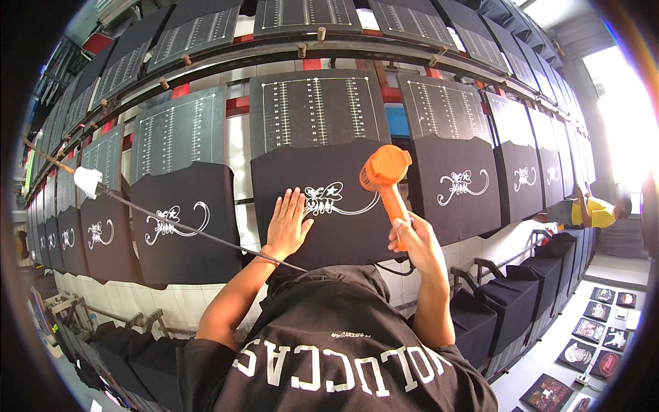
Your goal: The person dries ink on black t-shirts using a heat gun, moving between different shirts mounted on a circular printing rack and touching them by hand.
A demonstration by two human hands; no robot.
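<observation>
My left hand (288,223) lies flat with its fingers stretched out on a black fabric piece (336,240). Its fingertips are beside a white line print (322,197) with a star and long curling tails. The black fabric covers the near part of a dark board (302,110) marked with white scales. My right hand (420,242) grips the handle of an orange hair dryer or heat gun (388,170), which I hold above the right part of the print, partly hiding it. A dark cord (398,272) hangs below that hand.
Similar boards with printed black fabric, such as this one (461,185), line both sides. A grey cable (185,225) runs from a white connector (88,181) towards my body. Behind the boards stretches a metal rail (240,53) with pegs. At far right is a person in yellow (601,213).
</observation>
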